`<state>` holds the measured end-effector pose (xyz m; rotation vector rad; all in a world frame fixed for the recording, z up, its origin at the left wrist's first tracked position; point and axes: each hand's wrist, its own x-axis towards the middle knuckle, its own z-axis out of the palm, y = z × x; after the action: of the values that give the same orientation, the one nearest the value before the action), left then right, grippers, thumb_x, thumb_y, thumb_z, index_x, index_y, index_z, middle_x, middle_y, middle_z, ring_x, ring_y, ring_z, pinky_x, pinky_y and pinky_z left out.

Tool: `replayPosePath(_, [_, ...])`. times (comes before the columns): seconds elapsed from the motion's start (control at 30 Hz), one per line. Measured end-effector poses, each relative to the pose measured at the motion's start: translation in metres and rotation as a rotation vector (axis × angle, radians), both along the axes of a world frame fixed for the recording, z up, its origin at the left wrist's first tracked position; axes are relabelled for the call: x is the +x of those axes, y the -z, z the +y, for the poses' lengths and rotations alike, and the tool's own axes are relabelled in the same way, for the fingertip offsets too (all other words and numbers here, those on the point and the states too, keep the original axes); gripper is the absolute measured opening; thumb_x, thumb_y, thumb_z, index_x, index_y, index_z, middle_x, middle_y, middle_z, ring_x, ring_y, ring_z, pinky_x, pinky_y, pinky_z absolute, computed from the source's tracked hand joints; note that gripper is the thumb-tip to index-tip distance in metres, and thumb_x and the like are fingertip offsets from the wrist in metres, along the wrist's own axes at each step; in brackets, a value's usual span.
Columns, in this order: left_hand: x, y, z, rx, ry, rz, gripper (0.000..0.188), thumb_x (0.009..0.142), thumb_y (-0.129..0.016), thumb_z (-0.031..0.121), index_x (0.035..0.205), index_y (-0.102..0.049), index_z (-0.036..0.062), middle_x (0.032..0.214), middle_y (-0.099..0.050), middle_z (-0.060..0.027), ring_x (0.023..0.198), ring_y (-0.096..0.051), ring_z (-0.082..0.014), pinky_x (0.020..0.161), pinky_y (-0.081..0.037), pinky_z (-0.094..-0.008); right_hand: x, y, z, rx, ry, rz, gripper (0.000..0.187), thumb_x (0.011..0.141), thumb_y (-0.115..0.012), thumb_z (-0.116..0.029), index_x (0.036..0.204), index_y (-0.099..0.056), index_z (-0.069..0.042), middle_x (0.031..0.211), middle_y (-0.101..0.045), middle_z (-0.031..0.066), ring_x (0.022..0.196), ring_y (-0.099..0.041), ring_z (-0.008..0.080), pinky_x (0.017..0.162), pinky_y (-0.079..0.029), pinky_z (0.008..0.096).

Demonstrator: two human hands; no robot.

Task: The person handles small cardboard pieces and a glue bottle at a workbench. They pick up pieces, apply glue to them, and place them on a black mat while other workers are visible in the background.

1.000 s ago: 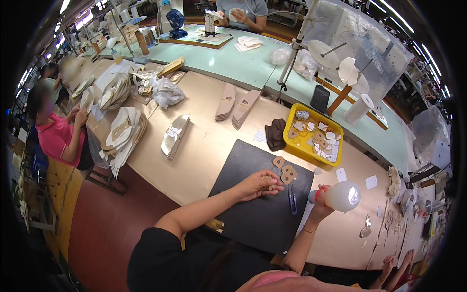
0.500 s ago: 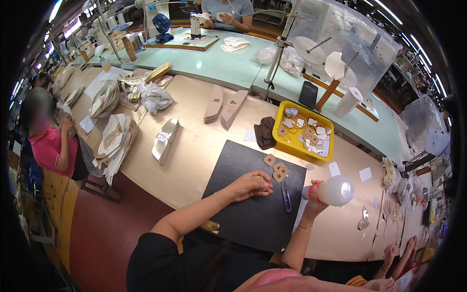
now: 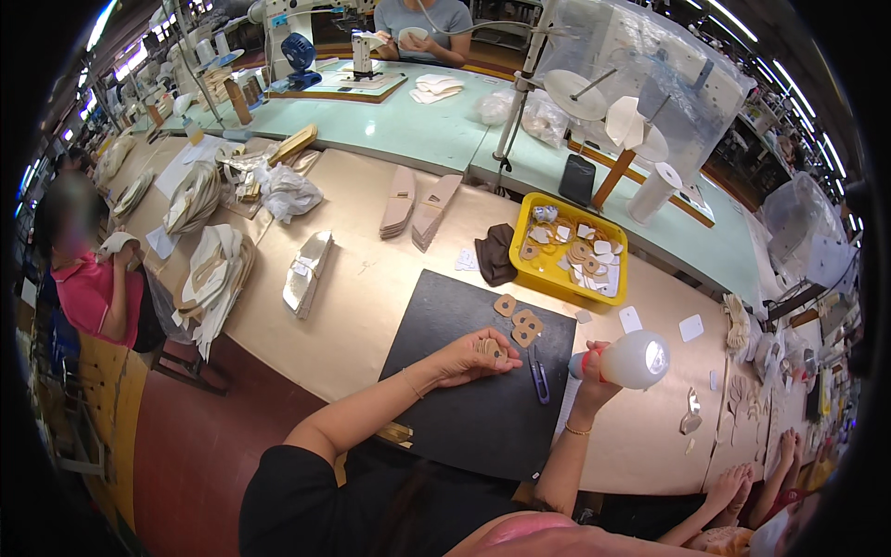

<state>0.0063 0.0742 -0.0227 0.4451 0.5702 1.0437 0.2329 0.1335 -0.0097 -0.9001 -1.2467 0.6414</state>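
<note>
Left hand (image 3: 467, 359): fingers curled around a tan piece (image 3: 490, 349), flat, rounded, with a small dark hole; fingers cover part of it, so the count in the grip can't be told. Held over the black mat (image 3: 464, 418), smooth, matte, square-cornered. Right hand (image 3: 595, 388): closed around the neck end of a bottle (image 3: 640, 361), translucent whitish plastic, rounded body, red collar, bluish tip. Bottle tilted on its side, tip toward the left hand, raised, blocking some of the surface (image 3: 640, 446) behind it.

On the mat, near the left fingertips: loose tan pieces (image 3: 526, 328), same rounded form with holes, a few touching, one just apart. Purple-handled metal tool (image 3: 539, 379) lies between the hands, slim.

Beyond the mat: yellow tray (image 3: 557, 286), hard plastic, full of mixed tan and white bits; dark brown cloth (image 3: 496, 254), crumpled, against its left side. White rounded tags (image 3: 690, 328) near the bottle. Two beige stacks (image 3: 397, 204), long, flat, tapered. Shiny silver bundle (image 3: 307, 269) farther left; crumpled clear bag (image 3: 287, 193) behind it.

Across: pale green surface (image 3: 445, 130) with white spool (image 3: 655, 192), black box (image 3: 577, 180), blue fan (image 3: 299, 53). Person in pink (image 3: 102, 297) at far left.
</note>
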Motion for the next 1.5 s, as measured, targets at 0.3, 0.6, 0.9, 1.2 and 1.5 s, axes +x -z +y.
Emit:
replayPosePath(0.3, [-0.002, 0.001, 0.0, -0.028, 0.019, 0.011, 0.032, 0.082, -0.065, -0.001, 0.11, -0.05, 0.0042, 0.1, -0.058, -0.0105, 0.088, -0.063, -0.0209, 0.08, -0.056, -0.0283, 0.0, -0.002, 0.001, 0.011, -0.005, -0.014, 0.023, 0.081, -0.066, -0.014, 0.094, -0.056, 0.001, 0.085, -0.062, 0.0109, 0.081, -0.063, 0.0223, 0.077, -0.051, 0.0356])
replayPosePath(0.6, [-0.003, 0.007, 0.001, 0.003, 0.082, -0.015, 0.047, 0.085, -0.064, 0.008, 0.125, -0.041, 0.0035, 0.095, -0.057, -0.0094, 0.078, -0.061, -0.0182, 0.065, -0.054, -0.0261, 0.0, -0.001, 0.0, -0.035, 0.001, 0.01, 0.016, 0.08, -0.063, -0.009, 0.091, -0.057, 0.001, 0.084, -0.06, 0.0091, 0.081, -0.061, 0.0197, 0.079, -0.051, 0.0352])
replayPosePath(0.9, [-0.001, 0.009, -0.001, -0.074, 0.049, -0.042, 0.021, 0.085, -0.062, 0.006, 0.104, -0.054, 0.0017, 0.106, -0.059, -0.0143, 0.105, -0.06, -0.0302, 0.091, -0.052, -0.0331, 0.0, -0.004, 0.0, -0.017, 0.016, -0.011, 0.017, 0.08, -0.065, -0.012, 0.089, -0.058, 0.001, 0.083, -0.061, 0.01, 0.079, -0.061, 0.0198, 0.076, -0.05, 0.0341])
replayPosePath(1.2, [-0.006, 0.001, -0.001, -0.081, -0.006, -0.113, 0.02, 0.094, -0.051, 0.014, 0.108, -0.055, -0.0002, 0.108, -0.059, -0.0163, 0.109, -0.058, -0.0314, 0.094, -0.05, -0.036, 0.001, 0.004, -0.001, 0.002, -0.015, -0.039, 0.026, 0.079, -0.069, -0.013, 0.098, -0.056, 0.0, 0.088, -0.061, 0.0102, 0.084, -0.062, 0.0215, 0.08, -0.051, 0.0355])
replayPosePath(1.5, [-0.003, 0.005, -0.001, -0.063, 0.045, -0.08, 0.019, 0.094, -0.051, 0.013, 0.105, -0.056, -0.0011, 0.105, -0.06, -0.0149, 0.104, -0.061, -0.0289, 0.093, -0.051, -0.0369, -0.001, 0.001, -0.001, 0.015, -0.005, -0.009, 0.026, 0.08, -0.069, -0.017, 0.096, -0.056, 0.0, 0.085, -0.061, 0.0101, 0.082, -0.062, 0.0213, 0.078, -0.051, 0.036])
